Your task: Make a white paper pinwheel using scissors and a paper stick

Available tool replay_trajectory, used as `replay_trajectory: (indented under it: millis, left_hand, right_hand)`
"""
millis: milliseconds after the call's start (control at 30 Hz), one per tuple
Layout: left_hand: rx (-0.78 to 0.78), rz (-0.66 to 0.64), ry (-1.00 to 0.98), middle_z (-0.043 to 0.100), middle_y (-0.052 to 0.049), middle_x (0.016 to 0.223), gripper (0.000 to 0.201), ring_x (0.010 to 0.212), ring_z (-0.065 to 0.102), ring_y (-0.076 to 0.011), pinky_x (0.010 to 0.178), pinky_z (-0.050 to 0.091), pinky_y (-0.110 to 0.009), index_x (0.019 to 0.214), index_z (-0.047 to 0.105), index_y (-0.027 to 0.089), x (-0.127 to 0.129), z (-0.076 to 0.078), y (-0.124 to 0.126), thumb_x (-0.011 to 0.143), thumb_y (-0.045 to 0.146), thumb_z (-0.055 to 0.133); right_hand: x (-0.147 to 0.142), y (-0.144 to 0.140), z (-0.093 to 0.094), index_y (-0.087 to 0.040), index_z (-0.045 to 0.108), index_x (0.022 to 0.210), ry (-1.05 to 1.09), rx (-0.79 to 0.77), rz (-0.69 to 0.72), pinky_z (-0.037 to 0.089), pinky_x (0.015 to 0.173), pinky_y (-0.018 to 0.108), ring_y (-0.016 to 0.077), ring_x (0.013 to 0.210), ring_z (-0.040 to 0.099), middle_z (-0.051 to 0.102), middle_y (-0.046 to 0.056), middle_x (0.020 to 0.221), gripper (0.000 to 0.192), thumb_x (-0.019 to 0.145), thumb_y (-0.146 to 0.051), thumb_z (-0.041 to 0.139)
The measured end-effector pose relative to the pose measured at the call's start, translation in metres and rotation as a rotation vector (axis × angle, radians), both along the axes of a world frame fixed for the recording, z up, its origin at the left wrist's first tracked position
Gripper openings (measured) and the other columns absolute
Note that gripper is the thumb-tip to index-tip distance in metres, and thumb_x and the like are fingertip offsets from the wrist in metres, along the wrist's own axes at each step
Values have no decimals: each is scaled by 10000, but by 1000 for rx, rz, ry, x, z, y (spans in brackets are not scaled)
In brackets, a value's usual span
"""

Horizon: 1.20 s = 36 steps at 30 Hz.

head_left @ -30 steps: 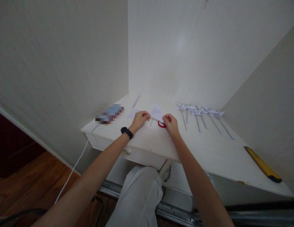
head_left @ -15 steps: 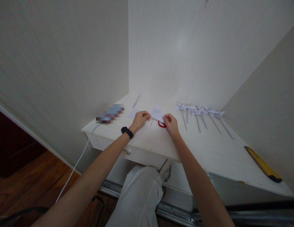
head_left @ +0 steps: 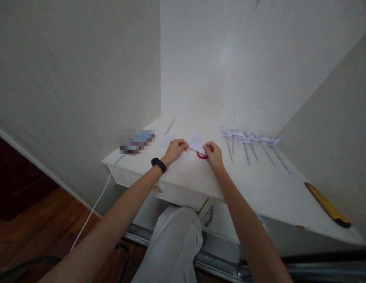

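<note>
A white sheet of paper folded into a triangle (head_left: 196, 141) stands tilted over the white table (head_left: 253, 184), its point up. My left hand (head_left: 176, 149), with a black band on the wrist, pinches the paper's left corner. My right hand (head_left: 212, 153) pinches its right corner. A red ring-shaped thing (head_left: 201, 155) lies on the table just under the paper, partly hidden by my right hand.
Several white paper pinwheels on sticks (head_left: 249, 141) lie in a row at the back right. A phone (head_left: 137, 142) with a white cable lies at the left edge, a small paper piece (head_left: 166, 141) and a thin stick (head_left: 170, 125) behind. A yellow utility knife (head_left: 327, 204) lies far right.
Nothing has visibly changed apart from a slight shift of the view; both hands keep hold of the folded paper.
</note>
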<state>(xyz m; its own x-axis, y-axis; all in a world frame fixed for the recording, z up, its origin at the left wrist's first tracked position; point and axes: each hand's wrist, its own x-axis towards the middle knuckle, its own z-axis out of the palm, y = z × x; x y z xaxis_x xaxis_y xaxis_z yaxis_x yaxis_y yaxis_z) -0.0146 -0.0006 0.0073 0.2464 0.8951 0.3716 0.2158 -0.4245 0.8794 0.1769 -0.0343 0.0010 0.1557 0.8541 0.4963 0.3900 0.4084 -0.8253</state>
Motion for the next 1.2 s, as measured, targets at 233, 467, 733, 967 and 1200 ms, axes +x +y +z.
replay_trajectory:
  millis: [233,467,733,967,1200]
  left_hand:
    - [-4,-1,9,643,-26,630,84,605,585,-124,635,437,-242,672,630,135,0,1,-1,721,182,580]
    - [28,-16,50,638,-25,621,115,601,574,-124,630,426,-244,685,641,135,-2,-2,1,736,215,578]
    - [7,-15,72,644,-33,634,116,602,570,-124,625,430,-242,695,646,126,-1,1,-3,739,203,572]
    - [20,-31,109,641,-30,634,129,596,557,-119,638,429,-246,699,651,123,-1,-2,0,740,206,560]
    - [36,-39,112,636,-27,625,149,603,559,-123,627,419,-243,695,654,130,-1,-1,-1,747,226,553]
  right_hand:
    - [0,-2,1,-189,555,724,14,-7,9,358,567,263,132,579,450,530,-12,647,151,725,-340,560]
    - [-1,-3,1,-193,545,727,18,-3,6,351,565,261,134,580,447,517,-14,644,139,727,-332,550]
    - [-1,-3,2,-189,548,742,2,-3,0,360,569,252,130,594,446,531,-7,667,156,735,-345,543]
    - [-2,-5,4,-181,559,729,-14,0,-21,357,561,252,126,581,443,530,-9,650,175,736,-355,545]
    - [0,-5,3,-183,555,716,-39,4,-38,350,546,247,119,556,426,521,-17,629,164,753,-343,546]
